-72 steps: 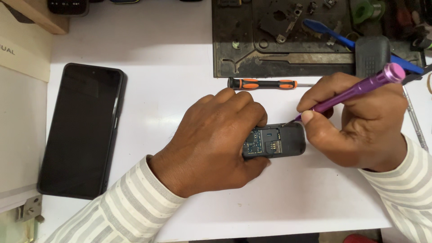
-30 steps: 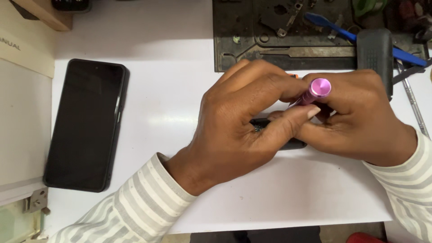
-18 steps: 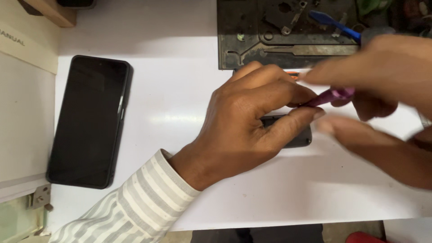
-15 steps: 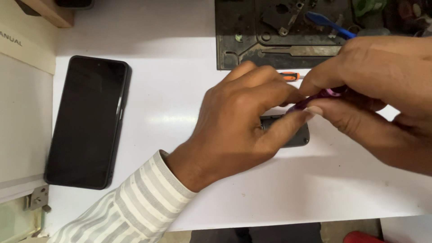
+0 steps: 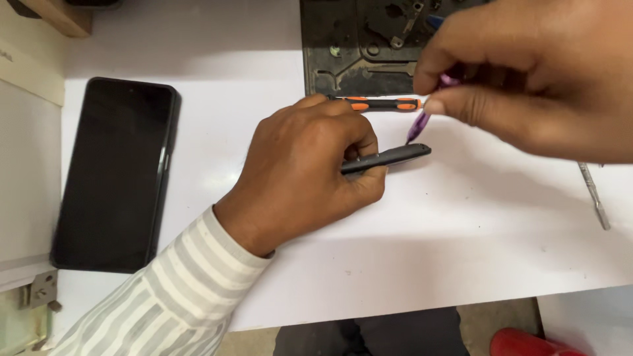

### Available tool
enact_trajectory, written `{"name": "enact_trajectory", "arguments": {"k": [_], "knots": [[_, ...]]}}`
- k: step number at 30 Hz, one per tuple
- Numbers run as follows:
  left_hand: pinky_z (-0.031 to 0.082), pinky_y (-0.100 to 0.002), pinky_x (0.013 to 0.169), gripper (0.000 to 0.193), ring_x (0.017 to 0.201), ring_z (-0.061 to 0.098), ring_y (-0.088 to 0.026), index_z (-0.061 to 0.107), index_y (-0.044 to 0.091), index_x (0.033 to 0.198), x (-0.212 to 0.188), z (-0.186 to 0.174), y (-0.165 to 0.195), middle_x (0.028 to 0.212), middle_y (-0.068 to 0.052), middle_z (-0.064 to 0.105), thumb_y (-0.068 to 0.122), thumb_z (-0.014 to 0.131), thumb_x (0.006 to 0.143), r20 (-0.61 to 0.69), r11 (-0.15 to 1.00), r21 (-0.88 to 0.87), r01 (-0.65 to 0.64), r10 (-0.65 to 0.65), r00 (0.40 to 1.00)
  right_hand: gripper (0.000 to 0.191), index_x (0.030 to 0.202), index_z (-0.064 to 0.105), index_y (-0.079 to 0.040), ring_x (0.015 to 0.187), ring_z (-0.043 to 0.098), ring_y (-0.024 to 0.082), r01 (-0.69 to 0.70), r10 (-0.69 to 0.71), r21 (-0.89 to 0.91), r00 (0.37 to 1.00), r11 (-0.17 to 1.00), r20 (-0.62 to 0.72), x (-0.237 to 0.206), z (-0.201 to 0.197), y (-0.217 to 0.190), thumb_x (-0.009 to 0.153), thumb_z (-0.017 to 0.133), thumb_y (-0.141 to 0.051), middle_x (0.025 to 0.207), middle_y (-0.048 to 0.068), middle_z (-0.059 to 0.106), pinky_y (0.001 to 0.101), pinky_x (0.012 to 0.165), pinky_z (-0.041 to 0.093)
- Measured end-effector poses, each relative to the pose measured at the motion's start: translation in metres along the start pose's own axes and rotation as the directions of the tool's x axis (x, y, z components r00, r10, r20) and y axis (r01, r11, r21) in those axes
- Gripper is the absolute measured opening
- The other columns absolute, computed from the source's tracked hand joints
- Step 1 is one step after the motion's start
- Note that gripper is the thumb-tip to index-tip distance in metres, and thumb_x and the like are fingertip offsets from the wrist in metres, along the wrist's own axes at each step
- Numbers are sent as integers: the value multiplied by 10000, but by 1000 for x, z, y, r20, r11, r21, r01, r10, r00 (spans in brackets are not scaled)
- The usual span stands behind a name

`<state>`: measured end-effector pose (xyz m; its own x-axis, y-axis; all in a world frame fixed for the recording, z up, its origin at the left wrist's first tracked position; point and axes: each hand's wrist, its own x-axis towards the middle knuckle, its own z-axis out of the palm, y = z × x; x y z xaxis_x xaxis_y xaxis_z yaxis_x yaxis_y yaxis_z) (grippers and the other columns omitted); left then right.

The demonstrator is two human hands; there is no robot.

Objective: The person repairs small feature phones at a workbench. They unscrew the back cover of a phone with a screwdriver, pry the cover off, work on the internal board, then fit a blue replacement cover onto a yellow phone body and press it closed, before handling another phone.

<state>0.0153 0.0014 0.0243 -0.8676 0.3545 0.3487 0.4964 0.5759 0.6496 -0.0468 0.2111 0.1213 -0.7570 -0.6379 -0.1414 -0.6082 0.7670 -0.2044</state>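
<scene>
From the head camera, the left hand [image 5: 300, 171] rests on the white table [image 5: 461, 264] and pinches a small dark device [image 5: 389, 158] between thumb and fingers, tilting it up on edge so only its thin side shows. The grip is narrow and closed on the device's near end; the far end sticks out free to the right.

Just above and to the right of the device, the right hand [image 5: 527, 72] holds a purple screwdriver [image 5: 422, 118] in a fingertip pinch, its fingers closed round the shaft. The tip points down at the device's upper edge and sits very near it; whether it touches cannot be told.

Beyond the device lies an orange-and-black screwdriver [image 5: 382, 103], and past that a dark metal work plate [image 5: 356, 46] with small parts on it. Well to the left of the device lies a black smartphone [image 5: 119, 171], screen up. To the right of the device a thin metal tool [image 5: 593, 194] lies on the table.

Judging from this, working that edge well calls for a firm left-hand hold so the device does not rock, a light touch of the tip, and pressure kept along the shaft so that it does not skid off the narrow side.
</scene>
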Motion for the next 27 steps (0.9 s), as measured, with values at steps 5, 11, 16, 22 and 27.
{"name": "enact_trajectory", "arguments": {"k": [5, 11, 16, 22, 27], "knots": [[521, -374, 608, 148, 695, 662, -212, 718, 79, 742, 0, -7, -1, 733, -35, 694, 211, 786, 731, 23, 994, -74, 75, -73, 997, 183, 1025, 744, -96, 589, 664, 164, -169, 165, 54, 984, 984, 66, 1, 0, 1, 931, 719, -252, 726, 53, 654, 329, 522, 518], [564, -316, 660, 161, 728, 734, -156, 788, 77, 838, 1, -8, -9, 775, -45, 767, 225, 779, 775, 121, 945, -214, 245, -223, 967, 211, 1068, 684, -44, 690, 712, 181, -177, 183, 171, 983, 969, -22, 3, 4, 21, 981, 586, -209, 795, 95, 652, 331, 630, 560], [565, -305, 771, 168, 927, 713, -114, 766, 29, 859, 0, -5, -18, 772, -61, 757, 195, 748, 870, 33, 920, -388, 51, -41, 999, 244, 1060, 669, -61, 726, 738, 202, -273, 288, 171, 955, 947, -74, 2, 14, 39, 1026, 517, -249, 772, 119, 699, 343, 689, 586], [530, -240, 629, 207, 671, 627, -70, 768, 38, 863, 5, -8, -21, 765, -12, 736, 233, 731, 919, 171, 830, -492, 264, -205, 964, 240, 1050, 635, -25, 696, 735, 207, -197, 240, 260, 960, 945, -143, -5, 23, 58, 1067, 505, -226, 769, 140, 697, 347, 645, 583], [480, -232, 627, 147, 684, 568, -56, 756, 45, 897, 6, -14, -20, 769, -2, 700, 191, 749, 921, 121, 826, -532, 186, -143, 982, 260, 1013, 624, 14, 637, 699, 202, -107, 207, 393, 953, 913, -222, -10, 36, 68, 1112, 520, -203, 772, 150, 683, 330, 575, 605]]}}
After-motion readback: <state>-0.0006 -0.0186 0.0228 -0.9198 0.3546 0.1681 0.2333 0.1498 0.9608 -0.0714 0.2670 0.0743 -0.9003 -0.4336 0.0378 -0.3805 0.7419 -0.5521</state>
